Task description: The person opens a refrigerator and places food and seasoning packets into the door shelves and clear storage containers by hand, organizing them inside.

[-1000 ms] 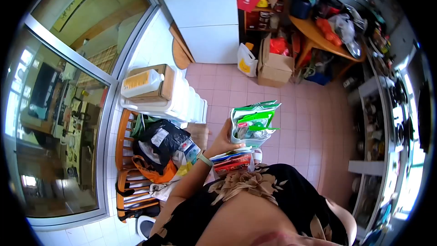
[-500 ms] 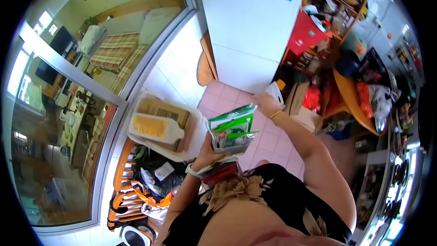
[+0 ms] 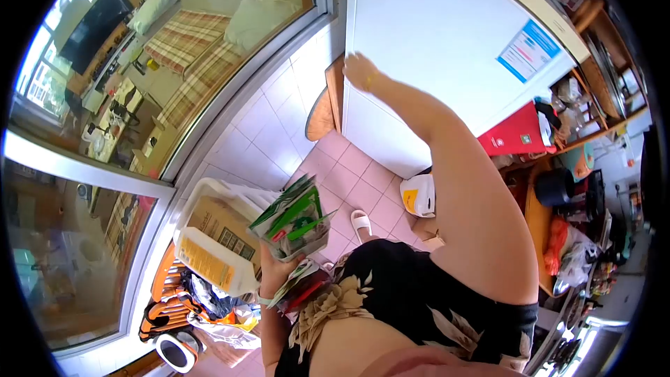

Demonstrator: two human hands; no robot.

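Note:
My left hand [image 3: 278, 270] is closed round a small plastic container of green packets [image 3: 296, 220], held upright in front of my body. More flat packets, some red, are tucked between that forearm and my dress [image 3: 377, 286]. My right arm reaches far forward, and my right hand [image 3: 360, 72] has its fingers curled at the left edge of the tall white refrigerator [image 3: 412, 49]. The fingertips are partly hidden there. Left of the packets, a white bottle with a yellow label [image 3: 213, 262] lies against a cardboard box [image 3: 223, 227] in a white plastic bin [image 3: 202, 195].
On the pink tiled floor [image 3: 342, 174] stands a white jug [image 3: 419, 195] by the refrigerator's base. A round-edged wooden board [image 3: 322, 115] leans at the wall. The glazed window [image 3: 167, 98] borders the left, above a wooden chair [image 3: 157, 307]. Cluttered shelves [image 3: 593, 98] fill the right.
My right hand has moved from beside the white jug up to the refrigerator's edge; the jug stays on the floor. My left hand and its packets have shifted left in the view, which has turned.

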